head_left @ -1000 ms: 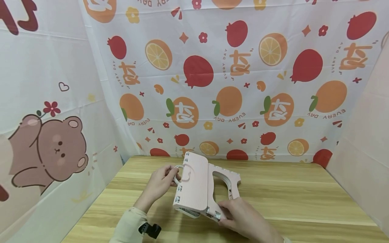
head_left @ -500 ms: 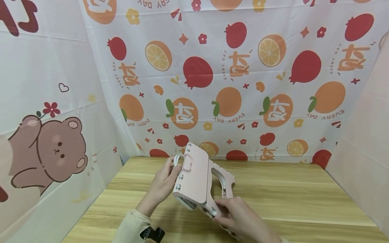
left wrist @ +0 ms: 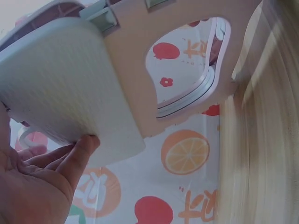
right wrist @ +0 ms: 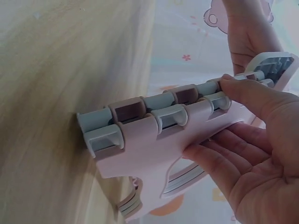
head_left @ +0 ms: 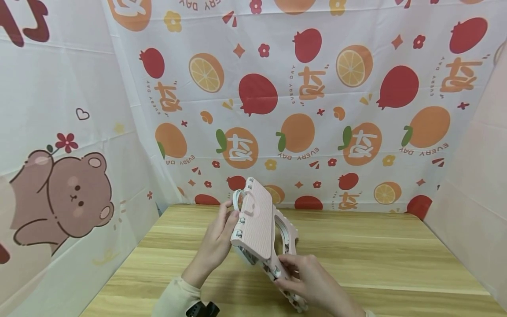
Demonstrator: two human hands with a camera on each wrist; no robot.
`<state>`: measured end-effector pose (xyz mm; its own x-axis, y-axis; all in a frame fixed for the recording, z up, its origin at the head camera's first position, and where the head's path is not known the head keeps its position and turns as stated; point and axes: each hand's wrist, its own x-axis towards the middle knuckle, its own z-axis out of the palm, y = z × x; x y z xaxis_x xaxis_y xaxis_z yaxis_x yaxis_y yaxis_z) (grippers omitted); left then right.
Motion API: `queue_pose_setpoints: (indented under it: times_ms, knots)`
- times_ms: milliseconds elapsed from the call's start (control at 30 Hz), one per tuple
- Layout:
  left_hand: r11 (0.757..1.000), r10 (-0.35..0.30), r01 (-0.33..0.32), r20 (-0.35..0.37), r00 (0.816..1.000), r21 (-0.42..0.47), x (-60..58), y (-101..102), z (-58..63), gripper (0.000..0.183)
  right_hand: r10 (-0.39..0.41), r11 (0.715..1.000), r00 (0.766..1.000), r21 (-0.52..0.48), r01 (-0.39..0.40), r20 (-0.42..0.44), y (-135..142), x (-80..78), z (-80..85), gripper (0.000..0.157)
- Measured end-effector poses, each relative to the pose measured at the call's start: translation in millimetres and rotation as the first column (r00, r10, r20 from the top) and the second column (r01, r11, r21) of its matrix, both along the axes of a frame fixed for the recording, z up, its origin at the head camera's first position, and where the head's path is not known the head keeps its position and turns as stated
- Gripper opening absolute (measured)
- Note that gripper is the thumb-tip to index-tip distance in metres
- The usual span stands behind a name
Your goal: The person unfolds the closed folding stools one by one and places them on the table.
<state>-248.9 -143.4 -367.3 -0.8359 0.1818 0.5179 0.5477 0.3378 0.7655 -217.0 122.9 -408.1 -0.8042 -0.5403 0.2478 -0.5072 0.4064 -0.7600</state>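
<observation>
Between the two hands is a pink and white plastic folding stool (head_left: 256, 222), tilted above the table with its panels partly unfolded. My left hand (head_left: 217, 235) holds the seat panel's left edge beside a white loop handle (head_left: 236, 200). In the left wrist view, its fingers lie against the pale panel (left wrist: 74, 88). My right hand (head_left: 310, 279) grips the leg frame near its hinges. The right wrist view shows the thumb on the hinged edge (right wrist: 159, 102) and the other fingers against the pink leg panel (right wrist: 140, 140), which has a cut-out opening.
A wood-grain table (head_left: 376, 251) lies beneath the stool. White cloth printed with fruit (head_left: 257, 94) hangs behind it, and a bear-print cloth (head_left: 79, 193) hangs on the left. A pale cloth (head_left: 475, 211) closes off the right side.
The stool's seat end has risen and tilted up, while its leg frame has swung down toward me. The left hand has moved up and slightly right with the seat edge; the right keeps its grip.
</observation>
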Motion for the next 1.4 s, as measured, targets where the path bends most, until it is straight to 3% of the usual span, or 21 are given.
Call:
queue_pose_setpoints:
  times_ms: [233,533,800,1100,1300,1400]
  knots:
    - [0.998,-0.057,0.057,-0.056,0.997,-0.004,3.3,9.0,-1.0,0.035,0.016,0.994,0.999,-0.108,-0.013,0.028,1.5,-2.2,-6.2,0.039]
    - [0.988,-0.155,0.153,-0.066,0.986,-0.029,11.3,19.8,1.7,0.046,0.018,0.983,0.995,-0.181,0.001,0.102,-0.1,-2.2,-8.6,0.04]
    - [0.963,-0.259,0.25,-0.09,0.962,-0.1,14.6,28.2,0.2,0.054,-0.002,0.969,0.989,-0.243,0.038,0.149,-0.2,-6.1,-15.1,0.045]
    - [0.963,-0.231,0.219,-0.067,0.971,-0.156,18.5,36.4,-4.8,0.055,-0.018,0.967,0.99,-0.248,0.052,0.141,3.4,-12.2,-22.4,0.052]
    - [0.955,-0.278,0.27,-0.055,0.959,-0.119,17.4,42.7,-11.7,0.057,-0.031,0.973,0.992,-0.222,0.058,0.123,9.4,-15.4,-23.2,0.051]
    - [0.959,-0.268,0.265,-0.024,0.963,-0.099,15.9,44.2,-15.2,0.059,-0.028,0.975,0.993,-0.216,0.053,0.118,11.4,-16.5,-23.1,0.049]
